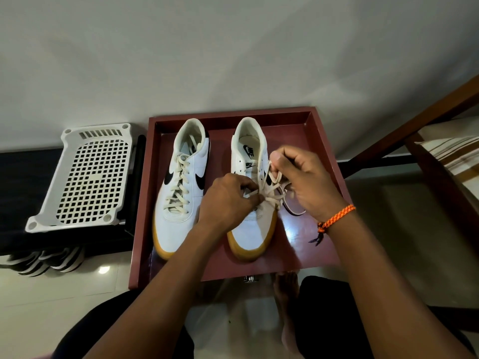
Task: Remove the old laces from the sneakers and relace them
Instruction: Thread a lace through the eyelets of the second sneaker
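Observation:
Two white sneakers with black swooshes and tan soles stand side by side, toes toward me, on a dark red tray [298,244]. The left sneaker [178,193] is fully laced with a cream lace. The right sneaker [250,229] has its upper eyelets bare, with a loose cream lace [272,187] crossing its lower eyelets. My left hand [225,200] pinches the lace at the shoe's lower eyelets. My right hand [303,180] grips a loop of the same lace above the shoe's right side. An orange braided band circles my right wrist.
A white perforated plastic basket [85,177] lies upside down left of the tray on a dark surface. Striped shoes [44,260] sit below it on the pale tiled floor. A wooden frame [425,117] runs along the right. My knees and a bare foot [287,286] are below the tray.

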{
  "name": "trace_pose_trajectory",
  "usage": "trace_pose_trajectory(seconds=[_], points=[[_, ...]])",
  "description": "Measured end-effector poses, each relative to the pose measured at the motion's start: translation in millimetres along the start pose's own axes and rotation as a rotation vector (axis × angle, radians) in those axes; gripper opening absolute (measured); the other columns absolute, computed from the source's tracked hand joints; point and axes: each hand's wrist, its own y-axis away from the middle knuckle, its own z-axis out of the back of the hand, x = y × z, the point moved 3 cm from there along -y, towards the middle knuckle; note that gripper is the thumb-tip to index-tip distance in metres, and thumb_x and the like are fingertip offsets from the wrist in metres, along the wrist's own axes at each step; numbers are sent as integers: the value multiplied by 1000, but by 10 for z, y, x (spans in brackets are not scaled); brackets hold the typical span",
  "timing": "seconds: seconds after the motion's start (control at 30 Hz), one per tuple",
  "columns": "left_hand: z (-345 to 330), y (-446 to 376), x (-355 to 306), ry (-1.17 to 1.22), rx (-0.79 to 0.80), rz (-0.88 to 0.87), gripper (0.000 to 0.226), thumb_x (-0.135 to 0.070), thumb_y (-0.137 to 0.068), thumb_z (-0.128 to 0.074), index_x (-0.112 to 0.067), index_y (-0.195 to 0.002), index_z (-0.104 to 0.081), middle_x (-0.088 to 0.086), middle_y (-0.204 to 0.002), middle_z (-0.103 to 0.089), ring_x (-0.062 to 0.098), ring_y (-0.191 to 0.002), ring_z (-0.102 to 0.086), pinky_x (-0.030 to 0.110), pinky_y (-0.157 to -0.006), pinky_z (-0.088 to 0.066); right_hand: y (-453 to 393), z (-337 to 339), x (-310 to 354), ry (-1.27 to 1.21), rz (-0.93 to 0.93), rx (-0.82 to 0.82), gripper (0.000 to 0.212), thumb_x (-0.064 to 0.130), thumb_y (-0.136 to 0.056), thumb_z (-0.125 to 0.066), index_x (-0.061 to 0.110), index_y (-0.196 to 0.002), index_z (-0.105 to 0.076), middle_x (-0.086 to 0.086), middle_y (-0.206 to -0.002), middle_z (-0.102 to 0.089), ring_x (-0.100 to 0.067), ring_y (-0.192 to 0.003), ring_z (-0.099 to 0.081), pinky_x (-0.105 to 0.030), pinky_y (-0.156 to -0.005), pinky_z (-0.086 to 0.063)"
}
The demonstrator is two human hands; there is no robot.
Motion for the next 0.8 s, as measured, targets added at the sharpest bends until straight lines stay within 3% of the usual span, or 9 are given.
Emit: trace_pose_trajectory(seconds=[0.07, 0.27, 0.37, 0.43, 0.5, 0.57, 0.63, 0.73, 0.8], points=[[-5, -4, 3, -9, 11, 0, 21, -46, -88, -84, -29, -99, -82, -21, -69, -60, 3, -67, -59, 21, -55, -33, 13, 17, 68, -116, 16, 9, 34, 11, -110, -49, -12, -86, -54, -12, -75, -50, -6, -61, -46, -14, -56, -39], [10, 20, -24, -9, -4, -5, 20, -35, -84, -84, -35, -102, -75, -19, -74, -62, 9, -74, -64, 26, -57, -39, 21, 29, 46, -215, -38, -22, 36, 19, -109, -54, -8, -86, -57, -3, -71, -54, -7, -61, -47, -19, -51, -34], [22, 58, -92, -16, -35, -91, 37, -30, -81, -86, -31, -101, -55, -14, -72, -53, 9, -67, -54, 35, -56, -43, -38, 174, -66, 62, -9, -266, 31, 21, -107, -60, 2, -83, -61, -8, -74, -61, -12, -61, -53, -26, -57, -45], [28, 73, -128, -63, -22, -169, 33, -30, -81, -86, -33, -96, -57, -17, -76, -53, 5, -72, -54, 31, -59, -41, -23, 298, -187, 347, -26, -460, 7, 17, -101, -65, 14, -95, -67, 0, -84, -68, -14, -74, -64, -35, -70, -56], [14, 99, -161, -134, -12, -240, 23, -35, -82, -85, -37, -98, -68, -22, -82, -51, 1, -79, -50, 23, -63, -35, 19, 356, -280, 518, -126, -529, 19, 11, -97, -65, 21, -113, -67, 2, -99, -70, -16, -89, -67, -38, -83, -59], [-31, 126, -181, -186, -5, -280, 20, -37, -85, -83, -36, -104, -75, -21, -85, -48, 2, -88, -48, 23, -65, -33, 34, 353, -353, 576, -217, -488, 30, 13, -98, -65, 25, -126, -66, -3, -113, -70, -22, -100, -68, -43, -90, -59], [-53, 133, -195, -191, -19, -276, 13, -35, -88, -80, -34, -101, -79, -17, -86, -58, 9, -91, -57, 26, -65, -38, 45, 288, -354, 675, -231, -441, 30, 17, -99, -66, 26, -127, -67, -6, -119, -69, -26, -109, -66, -46, -94, -58], [-13, 104, -204, -35, -73, -203, 11, -30, -90, -77, -34, -99, -83, -15, -85, -74, 8, -77, -66, 28, -63, -48, 21, 218, -324, 768, -150, -417, 14, 17, -97, -67, 26, -104, -76, -2, -111, -67, -20, -106, -62, -34, -88, -55], [27, 89, -181, 132, -83, -189, 15, -25, -91, -76, -34, -99, -85, -16, -84, -77, 8, -70, -69, 32, -64, -54, -14, 145, -320, 584, -75, -277, 17, 15, -96, -67, 26, -92, -79, 8, -99, -72, -8, -91, -66, -29, -80, -56]])
